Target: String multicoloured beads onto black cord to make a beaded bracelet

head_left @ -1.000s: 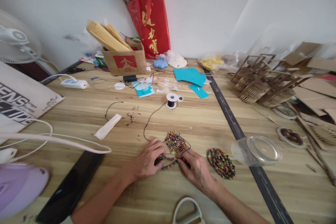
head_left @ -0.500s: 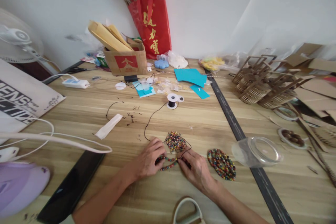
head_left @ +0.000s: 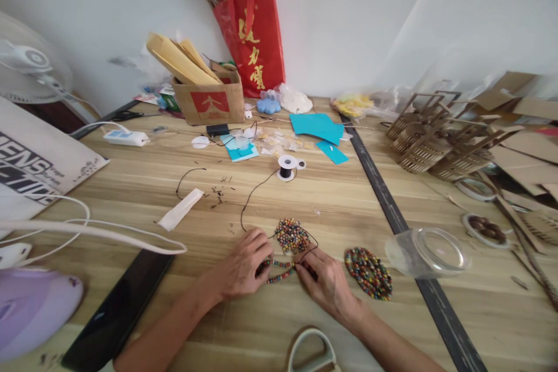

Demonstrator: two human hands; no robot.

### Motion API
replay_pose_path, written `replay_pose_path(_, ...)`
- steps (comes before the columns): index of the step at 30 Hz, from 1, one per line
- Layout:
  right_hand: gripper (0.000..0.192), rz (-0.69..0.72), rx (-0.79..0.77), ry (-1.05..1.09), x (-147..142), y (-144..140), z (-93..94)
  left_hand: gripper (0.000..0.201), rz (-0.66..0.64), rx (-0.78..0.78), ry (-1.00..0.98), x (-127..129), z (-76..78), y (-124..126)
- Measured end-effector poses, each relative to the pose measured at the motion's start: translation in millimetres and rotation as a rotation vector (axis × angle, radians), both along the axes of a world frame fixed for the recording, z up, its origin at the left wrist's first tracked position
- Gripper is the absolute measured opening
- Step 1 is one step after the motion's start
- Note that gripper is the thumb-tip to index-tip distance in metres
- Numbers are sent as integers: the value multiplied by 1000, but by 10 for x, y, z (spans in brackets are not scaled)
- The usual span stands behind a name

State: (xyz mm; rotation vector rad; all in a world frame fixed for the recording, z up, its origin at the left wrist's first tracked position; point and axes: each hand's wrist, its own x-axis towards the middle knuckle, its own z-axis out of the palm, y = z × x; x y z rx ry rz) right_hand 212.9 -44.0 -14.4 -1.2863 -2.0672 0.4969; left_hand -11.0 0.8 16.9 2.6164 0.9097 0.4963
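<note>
Wood-grain table lies under both my hands, which meet low in the middle of it. My left hand rests palm down with its fingers curled onto the left end of a short bead strand, pinching it against the wood. My right hand is also curled, its fingertips closed on the strand's right end, where the black thread comes in. The strand lies flat between the two hands, doubled into two rows of mixed red, green and yellow beads.

Just beyond my fingers sits a bead pile, touching the loop of thread that curves round it. The thread runs up and away to a small white spool, well apart from my hands. To the right of my right hand, near but not touching, lies a flat beaded disc. Further right, a clear jar lies on its side across a dark strip in the table. A white paper strip lies to the left, with a loose bit of thread near it. At the back stand a cardboard box and a red bag against the wall.
</note>
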Motion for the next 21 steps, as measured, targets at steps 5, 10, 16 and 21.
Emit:
replay_pose_path(5,14,-6,4,1,-6,-2,9,8,4,50,54,-1,-25,-3)
replay_pose_path(10,14,-3,13,-8,-2,-4,-4,7,16,58,54,1,-28,2)
replay_pose_path(16,13,-6,-5,3,-8,-5,3,9,9,61,31,11,-45,3)
replay_pose_path(21,14,-8,-3,7,-15,-3,30,11,44,67,13,33,-42,-5)
